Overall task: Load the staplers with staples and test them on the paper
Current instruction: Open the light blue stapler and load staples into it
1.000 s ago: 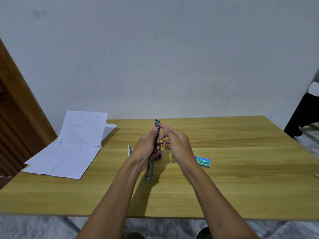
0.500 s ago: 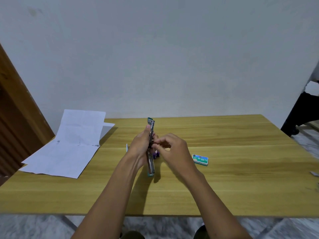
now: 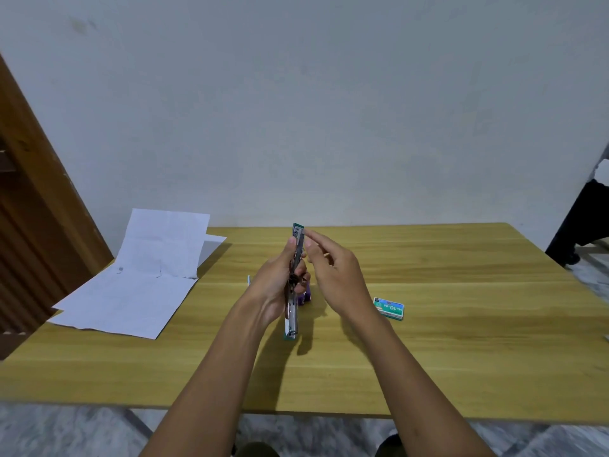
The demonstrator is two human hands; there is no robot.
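Observation:
My left hand (image 3: 275,285) grips a green stapler (image 3: 294,293) swung fully open, held lengthwise above the wooden table (image 3: 428,341). My right hand (image 3: 336,273) hovers just to its right, index finger stretched toward the stapler's far tip; I cannot tell whether it pinches staples. A purple stapler (image 3: 304,297) peeks out on the table behind my left hand. A green staple box (image 3: 389,308) lies to the right. White paper sheets (image 3: 141,282) lie at the table's left end, partly propped against the wall.
A small pale object (image 3: 248,280) shows just left of my left wrist. A wooden door frame (image 3: 36,192) stands at the left. A dark-clothed person (image 3: 580,222) is at the right edge. The white wall runs along the table's far edge.
My right hand dropped to the stapler's middle half a second ago, then rose again with fingers extended to its far tip. The left hand keeps hold of the open stapler.

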